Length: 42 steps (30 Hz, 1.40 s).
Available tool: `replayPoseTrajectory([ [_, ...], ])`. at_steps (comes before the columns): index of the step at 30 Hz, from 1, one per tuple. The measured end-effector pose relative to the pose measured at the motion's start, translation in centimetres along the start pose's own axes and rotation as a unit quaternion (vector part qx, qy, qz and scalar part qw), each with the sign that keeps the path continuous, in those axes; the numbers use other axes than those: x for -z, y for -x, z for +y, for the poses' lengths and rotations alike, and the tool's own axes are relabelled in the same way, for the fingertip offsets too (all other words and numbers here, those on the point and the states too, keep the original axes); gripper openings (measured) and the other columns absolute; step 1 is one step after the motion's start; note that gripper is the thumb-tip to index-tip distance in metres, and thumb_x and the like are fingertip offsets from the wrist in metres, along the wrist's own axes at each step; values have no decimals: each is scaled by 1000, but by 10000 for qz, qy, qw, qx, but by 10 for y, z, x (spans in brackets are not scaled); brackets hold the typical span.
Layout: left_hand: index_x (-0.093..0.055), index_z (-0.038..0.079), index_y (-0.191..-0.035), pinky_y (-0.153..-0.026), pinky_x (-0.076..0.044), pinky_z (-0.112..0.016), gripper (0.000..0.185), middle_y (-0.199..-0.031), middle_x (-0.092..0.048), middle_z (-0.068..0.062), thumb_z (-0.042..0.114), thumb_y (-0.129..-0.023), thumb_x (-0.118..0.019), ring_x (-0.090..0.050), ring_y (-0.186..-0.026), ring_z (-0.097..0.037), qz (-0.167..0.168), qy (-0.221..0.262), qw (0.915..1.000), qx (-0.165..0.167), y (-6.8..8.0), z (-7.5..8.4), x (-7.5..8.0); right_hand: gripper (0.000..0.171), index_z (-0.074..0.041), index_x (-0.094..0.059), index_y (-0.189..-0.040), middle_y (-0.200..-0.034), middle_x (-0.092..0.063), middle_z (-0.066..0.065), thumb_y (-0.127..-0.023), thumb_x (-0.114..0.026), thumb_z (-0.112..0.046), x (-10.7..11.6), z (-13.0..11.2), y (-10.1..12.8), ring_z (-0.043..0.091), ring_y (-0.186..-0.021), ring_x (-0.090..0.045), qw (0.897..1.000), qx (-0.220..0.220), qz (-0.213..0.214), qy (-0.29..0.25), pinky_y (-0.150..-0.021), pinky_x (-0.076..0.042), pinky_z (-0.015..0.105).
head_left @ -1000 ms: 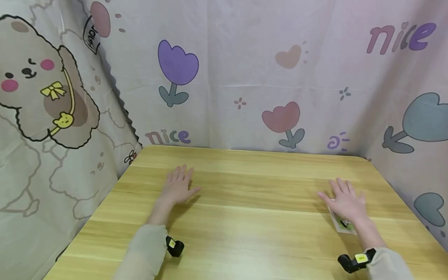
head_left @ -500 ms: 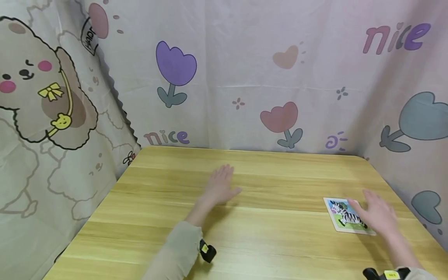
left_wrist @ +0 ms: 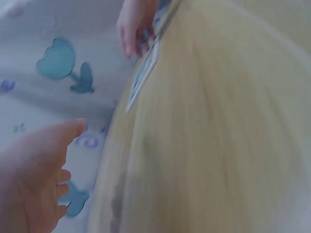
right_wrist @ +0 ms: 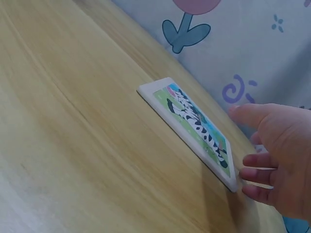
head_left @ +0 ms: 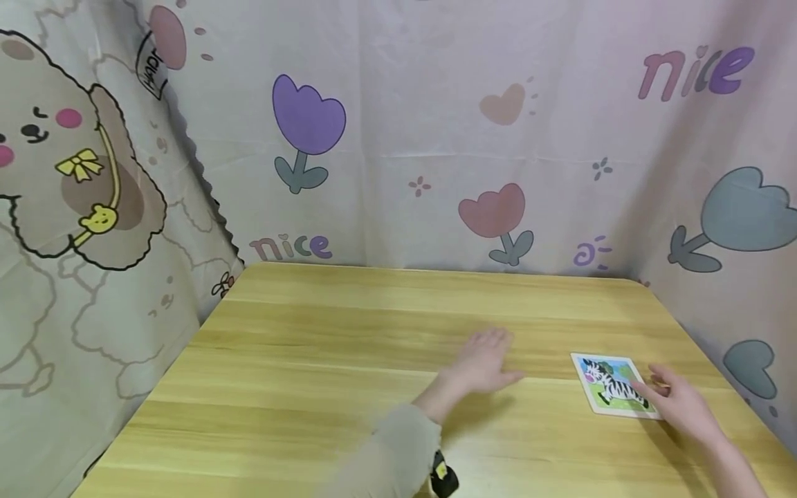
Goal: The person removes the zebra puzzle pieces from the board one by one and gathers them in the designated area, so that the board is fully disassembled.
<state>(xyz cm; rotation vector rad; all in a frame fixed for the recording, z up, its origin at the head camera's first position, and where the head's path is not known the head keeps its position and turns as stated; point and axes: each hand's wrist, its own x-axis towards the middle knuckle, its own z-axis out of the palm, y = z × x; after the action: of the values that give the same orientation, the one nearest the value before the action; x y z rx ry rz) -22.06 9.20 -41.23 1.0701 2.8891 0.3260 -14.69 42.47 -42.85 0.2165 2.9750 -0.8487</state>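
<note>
Sliding across the table (head_left: 324, 360), the left hand (head_left: 482, 363) has come from the left side to just beside the zebra card (head_left: 613, 384), fingers straight and holding nothing. The card lies flat near the table's right edge, now uncovered. The right hand (head_left: 681, 404) has drawn back to the card's near right corner, fingers relaxed, fingertips (right_wrist: 250, 174) at its edge.

left-wrist view blurred throughout, zebra card (head_left: 614, 385) near corner hidden under right hand (head_left: 685, 408), right forearm cut off
</note>
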Motion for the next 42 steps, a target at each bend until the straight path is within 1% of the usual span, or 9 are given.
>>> replayPoseTrajectory([
  [4, -23, 16, -148, -112, -15, -29, 74, -152, -21, 0, 59, -91, -38, -17, -139, -15, -321, -87, 9994, -134, -10, 30, -9, 77, 27, -26, -127, -120, -36, 48, -95, -48, -40, -6, 7, 1, 57, -105, -45, 10000, 53, 26, 43, -81, -43, 60],
  [9, -25, 19, -147, -110, -17, -23, 73, -149, -27, 4, 61, -90, -40, -22, -136, -10, -549, 165, 9983, -40, -22, 56, -22, 77, 27, -27, -127, -120, -38, 47, -94, -51, -39, -10, 8, 3, 55, -104, -47, 9999, 94, 74, -23, -80, -45, 57],
  [13, -29, 21, -146, -108, -20, -22, 71, -146, -32, 7, 60, -88, -45, -26, -133, -5, -653, 436, 9969, 37, -27, 73, -33, 78, 27, -28, -127, -115, -43, 44, -92, -54, -38, -12, 6, 3, 51, -100, -49, 9998, 149, 133, -75, -78, -45, 53],
  [18, -31, 24, -145, -108, -20, -20, 69, -143, -34, 10, 59, -88, -46, -27, -132, -3, -775, 381, 9963, 7, -30, 90, -43, 79, 26, -28, -127, -114, -46, 40, -91, -58, -36, -14, 5, 4, 45, -98, -50, 9998, 158, 113, -92, -74, -44, 42],
  [21, -30, 25, -145, -108, -18, -21, 69, -144, -32, 12, 60, -88, -45, -26, -132, -3, -868, 332, 9957, -7, -32, 98, -46, 82, 26, -25, -129, -116, -43, 40, -89, -61, -36, -12, 7, 5, 43, -98, -48, 9999, 46, -66, -122, -74, -41, 42],
  [26, -27, 27, -146, -109, -17, -22, 69, -145, -28, 13, 62, -88, -43, -23, -133, -2, -958, 352, 9948, 30, -35, 105, -49, 85, 25, -25, -130, -117, -42, 41, -86, -65, -35, -11, 6, 4, 42, -98, -49, 9997, 60, -195, -103, -75, -40, 45],
  [33, -23, 25, -147, -108, -19, -21, 73, -146, -29, 12, 64, -88, -41, -24, -132, -2, -892, 270, 9956, 51, -35, 109, -53, 83, 24, -29, -128, -115, -47, 38, -84, -68, -33, -15, 0, 5, 39, -97, -52, 9995, 168, -263, -72, -74, -43, 40],
  [37, -24, 25, -147, -108, -19, -21, 74, -146, -29, 11, 63, -87, -42, -25, -132, -2, -887, 384, 9953, 75, -35, 105, -53, 83, 23, -28, -130, -121, -42, 41, -85, -67, -34, -17, -5, 7, 47, -103, -48, 9993, 144, -293, -182, -80, -42, 50],
  [42, -27, 21, -147, -107, -22, -21, 71, -144, -33, 9, 60, -89, -43, -27, -131, -3, -838, 512, 9951, 86, -35, 92, -49, 79, 21, -30, -130, -127, -38, 41, -86, -64, -35, -18, -14, 9, 55, -111, -39, 9991, 297, -244, -172, -85, -35, 62],
])
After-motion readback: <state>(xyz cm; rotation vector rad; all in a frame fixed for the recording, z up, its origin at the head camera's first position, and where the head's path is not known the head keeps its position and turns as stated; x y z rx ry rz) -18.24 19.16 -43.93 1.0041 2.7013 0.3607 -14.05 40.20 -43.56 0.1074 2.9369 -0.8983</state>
